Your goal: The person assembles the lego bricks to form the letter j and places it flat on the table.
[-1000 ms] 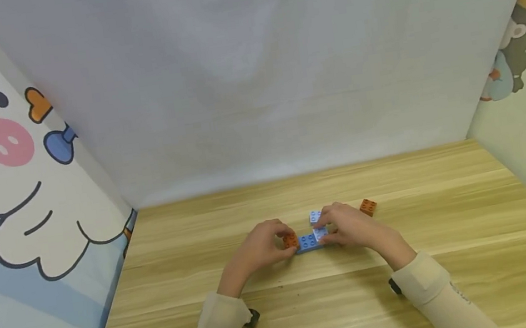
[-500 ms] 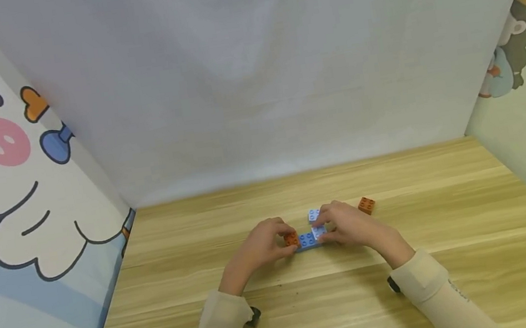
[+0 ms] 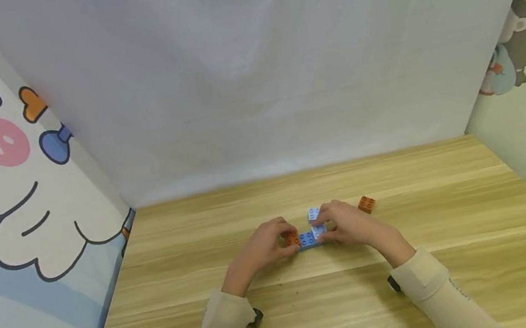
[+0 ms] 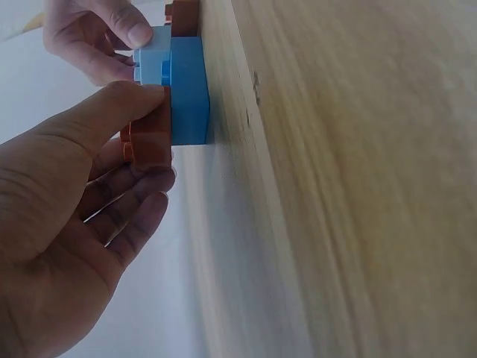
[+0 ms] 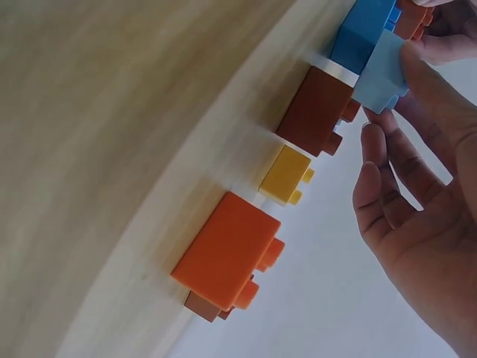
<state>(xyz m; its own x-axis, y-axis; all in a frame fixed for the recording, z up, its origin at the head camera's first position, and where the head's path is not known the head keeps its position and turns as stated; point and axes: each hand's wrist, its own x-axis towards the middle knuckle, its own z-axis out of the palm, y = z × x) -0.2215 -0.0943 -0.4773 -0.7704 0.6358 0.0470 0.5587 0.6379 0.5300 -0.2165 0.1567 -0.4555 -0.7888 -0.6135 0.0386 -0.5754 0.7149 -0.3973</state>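
In the head view a blue brick (image 3: 307, 239) lies on the wooden table between both hands. My left hand (image 3: 263, 243) pinches a brown-orange brick (image 3: 293, 238) at the blue brick's left end; in the left wrist view that brick (image 4: 151, 138) sits higher than the table and overhangs the blue brick's end (image 4: 190, 89). My right hand (image 3: 347, 222) pinches a light blue brick (image 3: 319, 231) between thumb and fingers, on top of the blue brick's right end. The right wrist view shows this light blue brick (image 5: 381, 71) overhanging too. Whether the studs are pressed fully together, I cannot tell.
Behind the right hand lie another pale blue brick (image 3: 314, 214) and a brown-orange brick (image 3: 367, 204). The right wrist view also shows a brown brick (image 5: 317, 112), a small yellow brick (image 5: 285, 174) and a large orange brick (image 5: 227, 250). Printed walls flank the table (image 3: 304, 315).
The brown-orange brick in my left hand has shifted slightly right, further over the blue brick. My right hand keeps its hold on the light blue brick. The head view has tilted a little.
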